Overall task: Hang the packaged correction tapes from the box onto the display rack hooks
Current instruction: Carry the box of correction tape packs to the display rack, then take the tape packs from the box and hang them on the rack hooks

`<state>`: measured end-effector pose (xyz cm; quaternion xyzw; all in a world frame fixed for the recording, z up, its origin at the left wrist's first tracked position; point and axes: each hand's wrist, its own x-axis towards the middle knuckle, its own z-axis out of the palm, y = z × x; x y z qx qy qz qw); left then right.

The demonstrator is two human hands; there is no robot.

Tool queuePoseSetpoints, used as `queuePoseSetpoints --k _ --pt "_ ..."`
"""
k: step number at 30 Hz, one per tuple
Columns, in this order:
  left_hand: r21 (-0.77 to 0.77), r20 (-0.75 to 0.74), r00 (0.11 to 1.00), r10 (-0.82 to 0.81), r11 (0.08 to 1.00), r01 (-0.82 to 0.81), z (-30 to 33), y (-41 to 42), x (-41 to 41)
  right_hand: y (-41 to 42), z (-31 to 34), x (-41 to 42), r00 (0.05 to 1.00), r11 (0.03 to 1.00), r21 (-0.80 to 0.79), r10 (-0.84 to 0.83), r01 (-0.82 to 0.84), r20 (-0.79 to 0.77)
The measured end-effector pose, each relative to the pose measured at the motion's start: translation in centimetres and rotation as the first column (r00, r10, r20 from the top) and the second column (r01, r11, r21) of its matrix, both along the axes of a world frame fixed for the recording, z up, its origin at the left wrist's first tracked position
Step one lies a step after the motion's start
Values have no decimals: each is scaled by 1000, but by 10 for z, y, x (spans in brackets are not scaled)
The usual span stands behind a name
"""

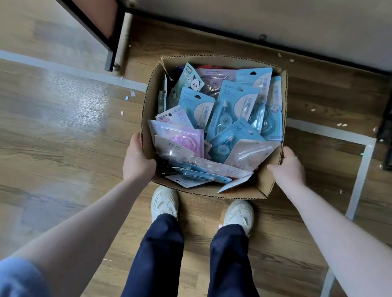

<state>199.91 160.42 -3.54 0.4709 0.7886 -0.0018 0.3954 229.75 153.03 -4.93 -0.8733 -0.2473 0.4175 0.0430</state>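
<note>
Right, wood-plank floor [61, 117] fills the view, with pale tape lines [358, 172] running across it well out from both sets of fingers. Beyond the fingertips, at the top, stands a pale panel in a black frame [198, 24], and a darker framed panel [91, 6] leans off past the left fingers. Between the two hands sits the open cardboard box [266, 175], held by its side walls above the floor planks. Left hand [138, 161] clamps the left wall: thumb hooked over the rim, the other fingers tucked out of sight behind the cardboard, so whether they are spread I cannot tell. Right hand [289, 165] grips the right wall the same way, thumb lying along the inside near the corner, remaining fingers hidden on the outer face. Packed between those thumbs, the packaged correction tapes [234, 104] lie jumbled inside the box, mostly pale blue cards, none out of it. Nearest the left thumb lies a pink pack [179, 138]; far from both thumbs, at the back, a panda-printed pack [191, 80]. Below the box, nearer than the wrists, two pale sneakers [165, 204] and dark trousers [160, 261]. Tiny paper scraps [128, 96] dot the floor out past the left fingers.
</note>
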Motion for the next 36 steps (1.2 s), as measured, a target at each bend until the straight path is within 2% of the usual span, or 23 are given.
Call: queuePoseSetpoints --k 4,8,11,14,16,20,23,29,36 --pt "125 -103 972 -211 967 223 27 -1 -1 1 28 0 981 990 70 112 -124 158" --pt "214 -184 860 -477 834 508 45 5 -1 4 54 1 899 917 102 350 -386 263" --pt "245 -201 774 -600 735 633 50 11 1 6 62 -1 804 812 118 525 -571 277" --pt "234 -215 694 -687 653 720 44 14 5 12 59 -4 747 751 98 618 -653 244" --pt "190 -203 669 -715 641 743 40 16 9 15 55 -8 741 744 96 628 -661 239" --pt "155 -184 657 -732 638 754 36 11 16 17 50 -12 779 790 94 567 -606 268" --pt "119 -204 666 -718 657 745 38 10 18 14 49 -8 756 773 82 585 -630 293" --pt "61 -154 684 -713 685 726 40 20 13 12 52 2 737 732 112 648 -672 194" --pt "23 -182 626 -758 633 774 49 27 23 20 63 5 781 760 183 603 -624 160"
